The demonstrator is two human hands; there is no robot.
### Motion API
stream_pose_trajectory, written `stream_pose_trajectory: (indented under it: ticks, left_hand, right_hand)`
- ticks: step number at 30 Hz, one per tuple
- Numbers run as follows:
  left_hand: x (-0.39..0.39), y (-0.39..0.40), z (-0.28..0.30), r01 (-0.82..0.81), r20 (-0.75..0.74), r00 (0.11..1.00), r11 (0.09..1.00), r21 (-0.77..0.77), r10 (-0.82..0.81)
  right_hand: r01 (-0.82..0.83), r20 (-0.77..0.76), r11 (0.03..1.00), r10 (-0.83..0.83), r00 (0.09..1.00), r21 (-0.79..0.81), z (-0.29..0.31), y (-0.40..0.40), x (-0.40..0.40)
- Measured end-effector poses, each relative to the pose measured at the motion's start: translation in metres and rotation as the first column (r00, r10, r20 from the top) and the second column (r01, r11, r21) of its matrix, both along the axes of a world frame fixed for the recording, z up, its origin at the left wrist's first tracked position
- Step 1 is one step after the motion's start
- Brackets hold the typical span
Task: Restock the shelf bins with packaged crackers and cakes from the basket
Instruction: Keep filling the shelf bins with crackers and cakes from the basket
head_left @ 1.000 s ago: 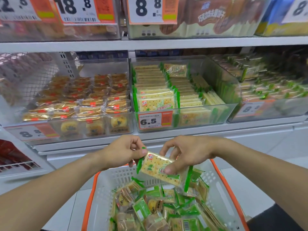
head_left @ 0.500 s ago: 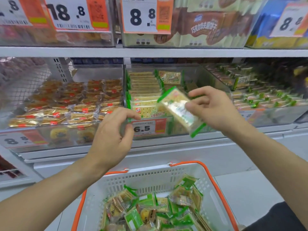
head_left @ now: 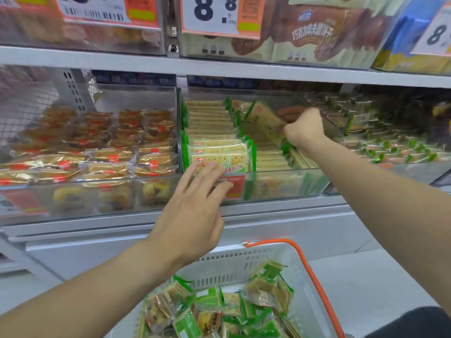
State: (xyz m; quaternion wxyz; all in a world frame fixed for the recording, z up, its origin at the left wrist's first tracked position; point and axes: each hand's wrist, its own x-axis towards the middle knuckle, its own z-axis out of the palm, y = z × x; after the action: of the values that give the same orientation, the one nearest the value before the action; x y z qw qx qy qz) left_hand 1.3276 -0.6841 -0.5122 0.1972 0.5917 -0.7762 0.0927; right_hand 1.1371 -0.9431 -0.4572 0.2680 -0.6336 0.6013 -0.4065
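We reach our right hand (head_left: 303, 129) deep into the cracker bin (head_left: 280, 184), gripping a cracker pack (head_left: 264, 120) tilted to slot into the rear row, left hand (head_left: 195, 213) spread loose at the bin's front, holding nothing.

My right hand (head_left: 303, 128) is stretched far forward, fingers curled in a pinch. My left hand (head_left: 192, 211) reaches ahead, fingers straight and spread.

Cracker packs (head_left: 220, 152) in clear middle bin (head_left: 280, 184) — pale yellow, green edges, small red logo. Left of that bin: cake packs (head_left: 102, 152) golden-brown with red labels. Below it: basket (head_left: 246, 262) white, perforated wall, orange handle (head_left: 310, 276) — inside, green-and-yellow packets (head_left: 229, 306). Above it: price tag (head_left: 212, 15) white with black digits, orange side panel.
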Motion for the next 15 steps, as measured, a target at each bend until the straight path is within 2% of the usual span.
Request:
stream_pose_trajectory:
  ticks: [5, 8, 13, 15]
  left_hand:
    - [-0.008, -0.003, 0.001, -0.023, -0.048, 0.999, 0.999, -0.026, 0.022]
    - [-0.006, -0.004, 0.001, -0.029, -0.041, 0.999, 0.999, -0.023, 0.028]
    - [-0.002, -0.006, 0.001, -0.032, -0.046, 0.998, 0.999, -0.024, 0.031]
    - [-0.002, -0.007, 0.000, -0.034, -0.037, 0.999, 0.999, -0.028, 0.033]
  right_hand:
    - [-0.071, -0.186, 0.996, 0.060, 0.981, -0.056, 0.002, -0.028, 0.020]
    - [-0.117, -0.216, 0.989, 0.095, 0.972, -0.093, 0.004, -0.038, 0.029]
    - [-0.178, -0.384, 0.953, 0.074, 0.920, -0.244, 0.008, -0.045, 0.048]
    - [-0.126, -0.519, 0.984, 0.041, 0.854, -0.129, -0.003, -0.047, 0.056]
